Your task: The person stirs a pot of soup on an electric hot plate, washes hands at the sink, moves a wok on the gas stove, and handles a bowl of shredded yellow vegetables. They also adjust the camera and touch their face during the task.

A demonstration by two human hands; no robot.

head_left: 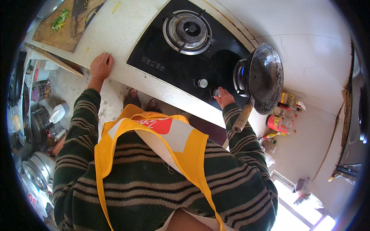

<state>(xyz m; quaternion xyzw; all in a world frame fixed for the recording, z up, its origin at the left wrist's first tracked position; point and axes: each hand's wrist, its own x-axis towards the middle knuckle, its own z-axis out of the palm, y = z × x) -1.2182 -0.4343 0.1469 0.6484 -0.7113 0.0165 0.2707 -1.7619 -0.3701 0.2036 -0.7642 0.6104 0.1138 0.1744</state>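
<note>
My right hand (225,98) has its fingers on a round control knob (216,92) near the front edge of the black glass gas hob (173,75). Beside it a second knob (203,83) stands untouched. A wok (266,78) with a wooden handle (243,117) sits on the right burner (239,77), where a blue flame shows. The handle points towards me, over my right sleeve. No pan is on the left burner (188,31). Curled on the edge of the pale worktop (121,37), my left hand (102,65) shows nothing in it, though its palm is hidden.
Chopped greens (60,20) and a cleaver (75,17) lie on a wooden board (57,34) at the upper left. Bottles (277,123) stand right of the hob by the wall. Below left are shelves with a jar (41,90), a white jug (59,112) and metal basins (37,170).
</note>
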